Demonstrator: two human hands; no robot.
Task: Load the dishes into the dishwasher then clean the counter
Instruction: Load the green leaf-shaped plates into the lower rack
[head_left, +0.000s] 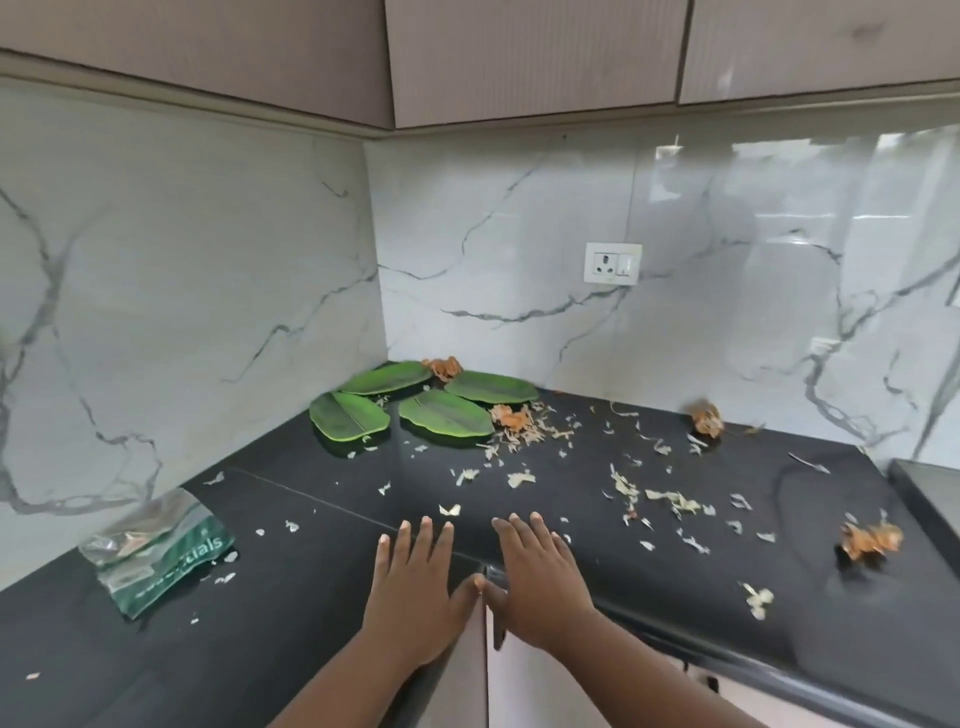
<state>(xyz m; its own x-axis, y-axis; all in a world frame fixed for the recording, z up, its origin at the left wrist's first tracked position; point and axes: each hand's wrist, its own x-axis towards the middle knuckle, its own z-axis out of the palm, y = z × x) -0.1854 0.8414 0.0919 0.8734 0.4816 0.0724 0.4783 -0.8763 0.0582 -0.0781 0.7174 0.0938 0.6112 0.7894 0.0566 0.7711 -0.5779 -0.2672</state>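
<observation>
Several green leaf-shaped plates (445, 413) lie in the far corner of the black counter (322, 613). Pale vegetable peelings (524, 436) are scattered over the counter, with orange scraps (868, 540) at the right and more orange scraps (706, 418) near the wall. My left hand (415, 587) and my right hand (535, 577) are stretched out flat, palms down, side by side over the counter's inner front corner. Their thumbs almost touch. Both hands hold nothing, fingers apart.
A crumpled green and clear plastic packet (156, 551) lies at the left on the counter. A wall socket (613, 263) sits on the marble backsplash. Upper cabinets (530, 57) hang overhead. A dark raised edge (924, 488) shows at the far right.
</observation>
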